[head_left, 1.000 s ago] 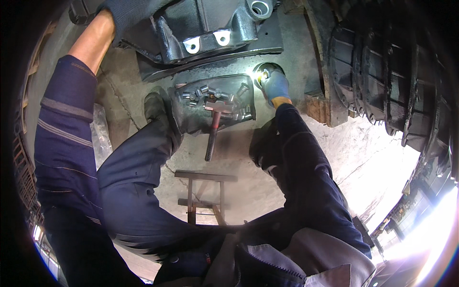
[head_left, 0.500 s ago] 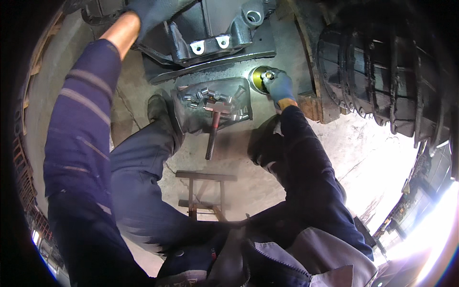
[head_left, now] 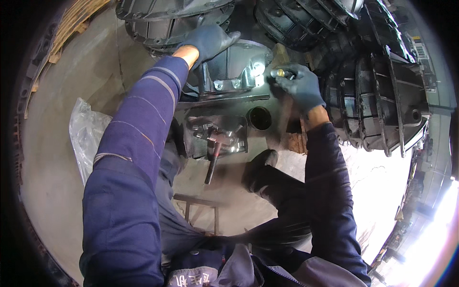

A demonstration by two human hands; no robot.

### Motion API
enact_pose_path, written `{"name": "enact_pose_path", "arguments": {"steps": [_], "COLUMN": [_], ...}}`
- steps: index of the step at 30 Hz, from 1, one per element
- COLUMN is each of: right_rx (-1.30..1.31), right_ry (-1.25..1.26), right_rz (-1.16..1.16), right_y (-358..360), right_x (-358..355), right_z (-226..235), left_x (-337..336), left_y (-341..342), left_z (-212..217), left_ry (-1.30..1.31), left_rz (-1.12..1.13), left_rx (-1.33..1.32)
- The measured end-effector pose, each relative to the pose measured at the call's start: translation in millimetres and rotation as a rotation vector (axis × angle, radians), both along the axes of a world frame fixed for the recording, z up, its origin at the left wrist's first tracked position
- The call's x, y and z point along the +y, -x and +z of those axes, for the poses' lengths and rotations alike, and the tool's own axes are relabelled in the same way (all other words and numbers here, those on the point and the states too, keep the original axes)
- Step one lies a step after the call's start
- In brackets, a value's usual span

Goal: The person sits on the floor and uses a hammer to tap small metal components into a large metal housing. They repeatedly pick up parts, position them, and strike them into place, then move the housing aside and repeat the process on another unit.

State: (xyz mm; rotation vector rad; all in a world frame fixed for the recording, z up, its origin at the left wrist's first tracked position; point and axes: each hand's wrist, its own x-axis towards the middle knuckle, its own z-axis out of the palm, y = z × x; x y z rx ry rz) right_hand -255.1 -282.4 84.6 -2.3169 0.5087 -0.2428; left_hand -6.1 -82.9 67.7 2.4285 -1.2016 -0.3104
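My left hand (head_left: 206, 42), in a dark blue-grey glove, reaches over a dark metal casting (head_left: 224, 67) with its thumb stretched out; I see nothing in it. My right hand (head_left: 301, 85), gloved alike, pinches a small cylindrical metal piece (head_left: 279, 73) with a yellowish sheen, just right of the casting's brightly lit corner. Below the casting, a shallow bin (head_left: 191, 150) holds several shiny metal cylinders (head_left: 237, 146). A hammer (head_left: 216, 152) rests across them, its reddish-dark handle hanging over the near edge. Right of the bin stands a round open can (head_left: 249, 119).
Large ribbed black housings (head_left: 368, 100) stand on the right and behind, with another round housing (head_left: 177, 21) at far left. A wooden block (head_left: 297, 142) sits below the right ones. Clear plastic sheeting (head_left: 86, 134) lies at left; a small metal frame (head_left: 196, 202) is between my legs.
My right hand has lifted the metal piece out of the can to the casting's right corner. My left hand has come further right over the casting. The view has shifted, showing more housings.
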Motion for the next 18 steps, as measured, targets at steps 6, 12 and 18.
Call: {"name": "enact_pose_path", "arguments": {"steps": [6, 12, 18], "right_rx": [0.104, 0.251, 0.306], "right_ry": [0.421, 0.373, 0.392], "right_rz": [0.137, 0.107, 0.148], "right_y": [-39.8, -56.9, -58.8], "right_x": [6.6, 3.7, 5.5], "right_z": [1.3, -12.0, -10.7], "left_x": [-3.3, 0.6, 3.5], "left_y": [-4.0, 1.0, 6.7], "left_z": [-2.1, 1.5, 11.8], "left_ry": [-0.024, -0.001, -0.016], "left_rz": [-0.039, -0.030, -0.036], "left_rx": [-0.014, -0.025, -0.034]}}
